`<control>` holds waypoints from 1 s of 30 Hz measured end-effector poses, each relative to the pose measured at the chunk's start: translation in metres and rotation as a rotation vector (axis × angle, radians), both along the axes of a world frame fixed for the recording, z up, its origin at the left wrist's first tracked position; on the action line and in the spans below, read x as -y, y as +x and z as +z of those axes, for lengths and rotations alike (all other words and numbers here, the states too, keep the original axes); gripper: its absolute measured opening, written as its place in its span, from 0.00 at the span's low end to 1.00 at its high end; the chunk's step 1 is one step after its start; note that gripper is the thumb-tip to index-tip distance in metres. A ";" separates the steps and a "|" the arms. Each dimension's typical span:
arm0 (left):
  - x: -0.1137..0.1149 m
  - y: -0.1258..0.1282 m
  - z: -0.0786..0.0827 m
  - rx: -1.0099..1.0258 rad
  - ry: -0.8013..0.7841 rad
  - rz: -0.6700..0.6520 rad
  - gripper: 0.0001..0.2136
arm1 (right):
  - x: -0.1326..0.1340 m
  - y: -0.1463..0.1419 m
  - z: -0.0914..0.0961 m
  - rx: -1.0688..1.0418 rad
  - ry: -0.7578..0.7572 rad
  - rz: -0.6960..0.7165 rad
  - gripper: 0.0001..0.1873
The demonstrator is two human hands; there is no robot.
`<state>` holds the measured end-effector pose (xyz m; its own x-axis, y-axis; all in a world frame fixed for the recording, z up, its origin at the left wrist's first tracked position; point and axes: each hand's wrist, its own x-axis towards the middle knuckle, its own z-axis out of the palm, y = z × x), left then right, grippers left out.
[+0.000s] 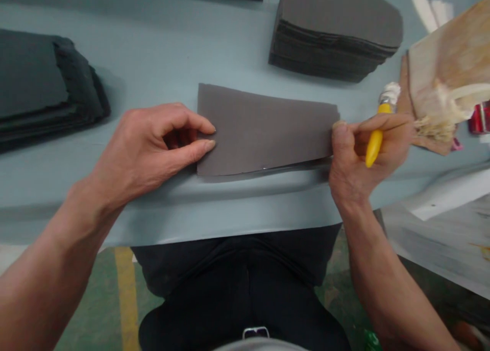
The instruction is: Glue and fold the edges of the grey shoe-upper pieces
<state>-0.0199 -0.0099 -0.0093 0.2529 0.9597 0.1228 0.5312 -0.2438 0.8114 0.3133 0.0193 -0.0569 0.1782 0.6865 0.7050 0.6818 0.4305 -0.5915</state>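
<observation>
A flat dark grey cut panel (264, 131) spans the space between my hands, just over the table near its front edge. My left hand (164, 142) pinches its left edge between thumb and fingers. At the right end, my right hand (367, 152) grips the panel between thumb and forefinger. That same hand also carries a yellow-handled brush (374, 148), tucked among the fingers, its whitish tip pointing away from me. The panel's lower edge is slightly lifted on the right, with a shadow under it. I cannot tell the panel's material.
A stack of similar grey panels (337, 14) stands at the back right. Dark folded pieces (30, 80) are piled at the left. On the right lie a stained, glue-crusted container (440, 65) and a red can (480, 119). The pale blue table covering (161, 60) ends before my lap.
</observation>
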 end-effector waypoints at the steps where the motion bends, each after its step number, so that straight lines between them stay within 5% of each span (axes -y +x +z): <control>1: 0.001 0.000 0.000 -0.008 -0.008 0.007 0.10 | 0.002 -0.001 0.001 0.009 -0.030 -0.012 0.15; 10: 0.006 0.005 0.003 -0.065 -0.028 0.093 0.10 | 0.004 0.009 0.000 -0.005 -0.116 0.082 0.14; 30: 0.007 0.010 0.004 -0.095 -0.034 0.124 0.11 | 0.010 0.009 0.009 0.122 -0.187 -0.027 0.14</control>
